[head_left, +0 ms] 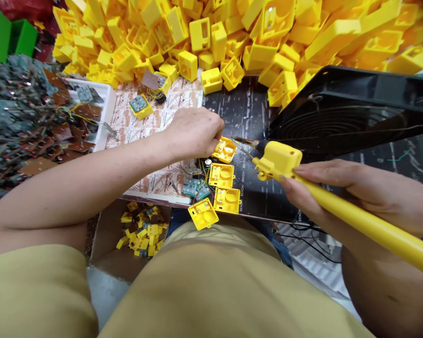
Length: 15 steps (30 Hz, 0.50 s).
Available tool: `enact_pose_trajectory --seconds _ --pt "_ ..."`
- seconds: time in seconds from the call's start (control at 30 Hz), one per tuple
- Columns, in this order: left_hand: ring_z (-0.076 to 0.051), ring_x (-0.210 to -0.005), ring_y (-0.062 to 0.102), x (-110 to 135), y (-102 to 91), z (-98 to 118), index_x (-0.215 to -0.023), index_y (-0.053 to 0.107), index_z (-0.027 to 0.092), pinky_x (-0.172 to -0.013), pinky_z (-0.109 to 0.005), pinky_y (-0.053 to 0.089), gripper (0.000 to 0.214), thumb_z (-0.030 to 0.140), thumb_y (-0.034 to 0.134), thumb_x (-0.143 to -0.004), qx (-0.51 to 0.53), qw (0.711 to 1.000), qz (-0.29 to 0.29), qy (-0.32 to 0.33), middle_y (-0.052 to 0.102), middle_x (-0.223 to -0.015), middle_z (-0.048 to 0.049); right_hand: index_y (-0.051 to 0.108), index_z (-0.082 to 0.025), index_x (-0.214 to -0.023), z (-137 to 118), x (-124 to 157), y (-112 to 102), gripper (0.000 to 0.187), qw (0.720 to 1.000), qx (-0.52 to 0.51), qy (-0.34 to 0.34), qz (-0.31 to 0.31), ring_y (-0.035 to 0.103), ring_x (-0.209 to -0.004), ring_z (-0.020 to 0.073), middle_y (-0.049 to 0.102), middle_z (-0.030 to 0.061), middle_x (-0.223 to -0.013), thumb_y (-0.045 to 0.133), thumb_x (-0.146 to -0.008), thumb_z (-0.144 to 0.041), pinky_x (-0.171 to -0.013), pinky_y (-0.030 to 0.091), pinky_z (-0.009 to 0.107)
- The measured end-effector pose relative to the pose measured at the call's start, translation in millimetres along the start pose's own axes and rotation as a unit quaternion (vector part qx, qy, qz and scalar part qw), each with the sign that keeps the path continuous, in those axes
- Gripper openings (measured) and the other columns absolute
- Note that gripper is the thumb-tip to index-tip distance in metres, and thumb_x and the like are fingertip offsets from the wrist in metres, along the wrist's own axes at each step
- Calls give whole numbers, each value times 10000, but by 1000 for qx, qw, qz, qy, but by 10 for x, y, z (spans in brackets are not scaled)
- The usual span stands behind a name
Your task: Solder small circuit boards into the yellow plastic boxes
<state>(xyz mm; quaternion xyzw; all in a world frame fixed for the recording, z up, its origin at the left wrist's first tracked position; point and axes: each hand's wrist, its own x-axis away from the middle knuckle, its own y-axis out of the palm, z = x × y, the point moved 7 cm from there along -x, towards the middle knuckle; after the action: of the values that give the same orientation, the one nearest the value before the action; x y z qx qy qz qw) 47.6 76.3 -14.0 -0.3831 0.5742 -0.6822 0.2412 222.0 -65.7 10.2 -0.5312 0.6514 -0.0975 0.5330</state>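
My right hand point(333, 188) is wrapped round the handle of a yellow soldering iron point(282, 159) with a solder feed nozzle at its front. Its tip points left, at the topmost yellow plastic housing point(224, 150). At that housing's left edge is my left hand point(197, 131), fingers curled together; what they pinch is hidden beneath them. Below it, toward my body, lie more open housings point(221, 175), each with a round speaker grille. Thin wires link them to a green circuit board point(195, 188). The nearest housing point(203, 214) overhangs the table edge.
A heap of yellow casings point(211, 37) spans the back. At right stands a black fan point(352, 112). Many circuit boards point(31, 122) pile up at left, beside a white tray point(107, 112). Below the table edge, a cardboard box point(109, 239) holds yellow parts.
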Motion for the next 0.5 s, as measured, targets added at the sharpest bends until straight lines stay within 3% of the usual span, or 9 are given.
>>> enact_pose_trajectory --seconds 0.13,0.33,0.5 --pt "-273 -1036 696 6 -14 10 -976 801 223 -891 -353 486 299 189 570 -788 -4 1000 -9 -5 775 -973 -62 664 -288 -906 -49 -25 -36 96 1000 -18 -11 14 735 -686 157 750 -20 -799 711 -918 -371 -582 586 278" --pt "-269 -1025 698 -1 -18 15 -978 796 230 -860 -338 486 300 197 562 -793 -16 1000 -16 -6 770 -964 -56 685 -287 -955 -42 33 -90 104 999 3 53 -1 756 -781 157 774 -25 -855 757 -890 -322 -584 559 256" --pt "-257 -973 692 -10 -16 8 -890 788 234 -842 -332 482 225 219 592 -780 -9 1000 3 2 758 -878 -46 698 -289 -1106 2 76 -77 242 999 39 37 2 742 -689 167 784 1 -897 745 -893 -392 -551 563 255"
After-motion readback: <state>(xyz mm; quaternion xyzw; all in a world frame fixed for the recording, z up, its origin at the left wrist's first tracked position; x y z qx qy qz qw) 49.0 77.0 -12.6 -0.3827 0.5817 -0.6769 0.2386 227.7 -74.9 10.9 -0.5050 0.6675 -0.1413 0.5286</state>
